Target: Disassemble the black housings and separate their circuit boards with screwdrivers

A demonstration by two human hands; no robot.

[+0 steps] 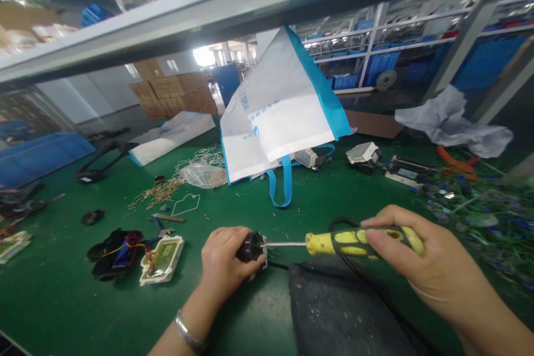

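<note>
My left hand (223,264) is closed round a small black round plug-like part (251,247) low in the middle of the green table (62,300). My right hand (417,258) grips the yellow-and-black handle of a screwdriver (354,241). Its metal shaft points left, and the tip touches the black part. A black cable runs from the part under my right hand. A dark grey cloth (334,311) lies just below both hands.
An opened white device with coloured wires (161,260) lies left of my hands beside black parts. A white-and-blue bag (279,117) stands behind, with loose small metal pieces (161,192) to its left. Electronic scraps (471,206) pile at right. A shelf beam (208,5) runs overhead.
</note>
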